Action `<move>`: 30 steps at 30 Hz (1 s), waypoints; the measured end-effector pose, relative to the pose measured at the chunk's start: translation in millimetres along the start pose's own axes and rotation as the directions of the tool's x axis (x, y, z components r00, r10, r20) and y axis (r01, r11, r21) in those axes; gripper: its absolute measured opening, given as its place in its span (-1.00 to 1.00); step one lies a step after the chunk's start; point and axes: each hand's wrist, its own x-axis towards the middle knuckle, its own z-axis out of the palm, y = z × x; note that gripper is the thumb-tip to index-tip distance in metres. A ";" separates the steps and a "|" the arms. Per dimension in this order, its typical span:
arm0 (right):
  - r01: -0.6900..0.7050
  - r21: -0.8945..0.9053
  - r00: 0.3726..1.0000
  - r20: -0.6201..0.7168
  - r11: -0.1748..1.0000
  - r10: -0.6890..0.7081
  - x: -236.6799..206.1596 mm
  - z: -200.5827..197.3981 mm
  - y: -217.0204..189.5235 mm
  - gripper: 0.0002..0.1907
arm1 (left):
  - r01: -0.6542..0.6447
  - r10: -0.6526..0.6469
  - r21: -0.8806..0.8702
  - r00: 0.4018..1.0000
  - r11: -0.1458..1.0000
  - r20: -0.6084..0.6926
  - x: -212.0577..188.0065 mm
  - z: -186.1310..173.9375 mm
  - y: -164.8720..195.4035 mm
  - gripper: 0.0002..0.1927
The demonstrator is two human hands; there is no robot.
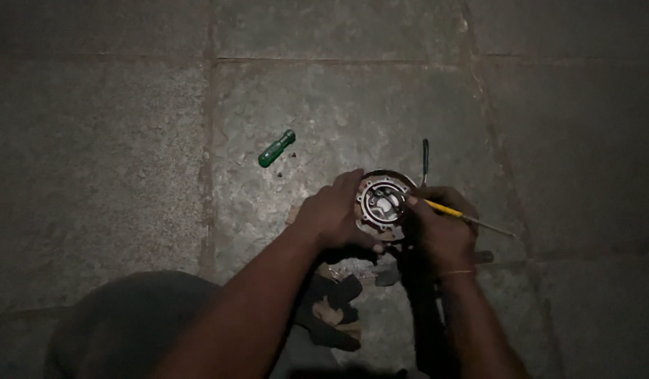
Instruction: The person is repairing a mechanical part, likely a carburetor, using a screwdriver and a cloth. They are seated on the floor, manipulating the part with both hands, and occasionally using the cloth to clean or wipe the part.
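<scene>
While steadied by left hand curled round round metal housing, yellow-handled tool pinched in right hand; could slip, gouging housing; could scatter loose bits across dim stone floor.

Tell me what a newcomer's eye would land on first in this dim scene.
The round metal part at the centre draws the eye first, gripped from the side by the left hand while the right hand works a yellow-handled tool at its rim. Next comes the green-handled screwdriver, lying alone on the stone floor up and to the left of the hands.
</scene>
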 end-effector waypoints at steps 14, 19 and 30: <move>-0.037 -0.001 0.998 -0.053 0.999 0.037 -7.0 21.8 -2.3 -0.88 | 0.043 -0.044 0.039 0.998 0.998 0.036 2.5 -0.7 6.2 0.48; 0.098 -0.339 0.991 0.118 0.936 -0.061 -19.5 20.5 -23.1 -0.88 | 0.043 -0.045 0.057 0.998 0.997 0.037 3.3 3.1 1.3 0.46; 0.105 0.008 0.994 0.000 0.994 -0.105 -23.3 25.5 -3.5 -0.87 | 0.061 -0.063 0.041 0.997 0.997 0.044 4.2 -0.8 5.9 0.49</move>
